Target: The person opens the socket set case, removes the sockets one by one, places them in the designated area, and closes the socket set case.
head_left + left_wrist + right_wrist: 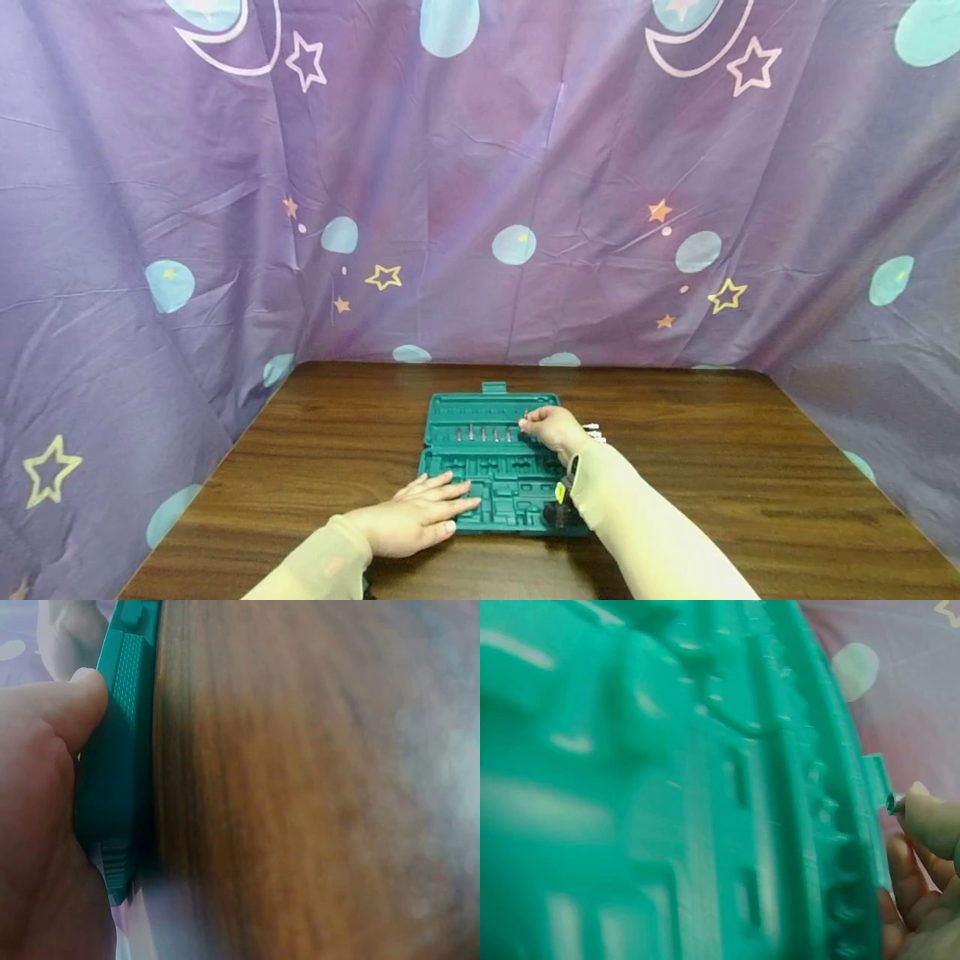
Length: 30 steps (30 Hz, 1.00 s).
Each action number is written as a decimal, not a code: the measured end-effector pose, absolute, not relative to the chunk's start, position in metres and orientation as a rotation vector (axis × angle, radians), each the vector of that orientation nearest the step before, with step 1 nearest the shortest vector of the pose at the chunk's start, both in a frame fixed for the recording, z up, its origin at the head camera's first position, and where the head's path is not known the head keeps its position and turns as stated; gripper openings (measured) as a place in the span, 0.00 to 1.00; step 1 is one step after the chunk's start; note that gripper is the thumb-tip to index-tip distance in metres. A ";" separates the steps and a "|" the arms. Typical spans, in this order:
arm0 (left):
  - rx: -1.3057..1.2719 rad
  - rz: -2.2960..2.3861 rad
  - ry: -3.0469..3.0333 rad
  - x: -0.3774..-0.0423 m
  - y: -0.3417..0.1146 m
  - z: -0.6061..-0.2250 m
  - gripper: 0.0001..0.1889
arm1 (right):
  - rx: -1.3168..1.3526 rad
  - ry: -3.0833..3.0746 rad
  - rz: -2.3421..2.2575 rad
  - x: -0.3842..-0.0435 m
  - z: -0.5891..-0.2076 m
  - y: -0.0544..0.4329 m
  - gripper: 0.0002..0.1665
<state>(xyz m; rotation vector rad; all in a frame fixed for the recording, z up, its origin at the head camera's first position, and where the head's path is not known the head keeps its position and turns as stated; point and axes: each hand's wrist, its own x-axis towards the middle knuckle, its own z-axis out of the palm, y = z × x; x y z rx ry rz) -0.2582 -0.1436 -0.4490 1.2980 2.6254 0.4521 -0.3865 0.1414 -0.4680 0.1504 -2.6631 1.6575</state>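
A green plastic tool case (517, 525) lies unfolded on the wooden table. Several small metal screwdriver bits (483, 434) stand in a row in its far half. My right hand (557, 429) pinches a small metal screwdriver bit (892, 803) between thumb and fingertips, over the right part of that far half. In the right wrist view one end of the bit sticks out past the thumb. My left hand (408, 512) rests with spread, straight fingers on the near left corner of the case. In the left wrist view its thumb (90, 694) lies at the case's front edge.
Small white pieces (595, 433) lie just right of the case, partly behind my right wrist. The near half of the case has many moulded recesses. A purple curtain (517, 167) with stars and moons hangs behind and beside the wooden table (720, 467).
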 end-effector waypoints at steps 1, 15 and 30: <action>1.290 0.461 2.615 -0.258 -0.143 -0.449 0.24 | 0.173 -2.667 1.672 -0.385 -0.465 0.144 0.14; 1.290 0.454 2.617 -0.260 -0.145 -0.450 0.24 | 0.289 -2.689 1.711 -0.346 -0.427 0.205 0.10; 1.262 0.490 2.601 -0.258 -0.145 -0.448 0.25 | 0.329 -2.745 1.449 -0.327 -0.441 0.256 0.11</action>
